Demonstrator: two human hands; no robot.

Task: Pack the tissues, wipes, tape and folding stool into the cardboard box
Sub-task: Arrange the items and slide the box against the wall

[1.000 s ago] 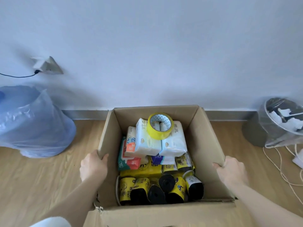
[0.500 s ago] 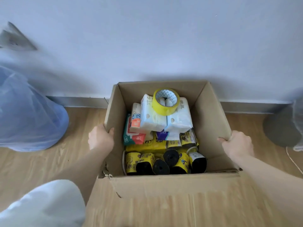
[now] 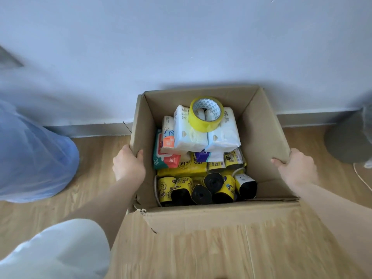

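An open cardboard box (image 3: 261,133) stands on the wood floor against the wall. My left hand (image 3: 127,165) grips its left wall rim, my right hand (image 3: 296,168) grips its right wall rim. Inside, a yellow tape roll (image 3: 205,114) rests on two white tissue packs (image 3: 203,135). A green and red wipes pack (image 3: 165,158) lies at the left beside them. Several yellow and black rolls (image 3: 203,190) fill the near part. No folding stool is in view.
A blue plastic bag (image 3: 30,158) bulges on the floor at the left. A grey round base (image 3: 346,141) and a white cable (image 3: 360,178) sit at the right. The box's front flap (image 3: 221,218) hangs toward me. My white-clad knee (image 3: 60,252) is at bottom left.
The view has shifted, so the box sits higher and further right in frame and the bag and bin slide outward. Both hands keep the same grip on the box walls.
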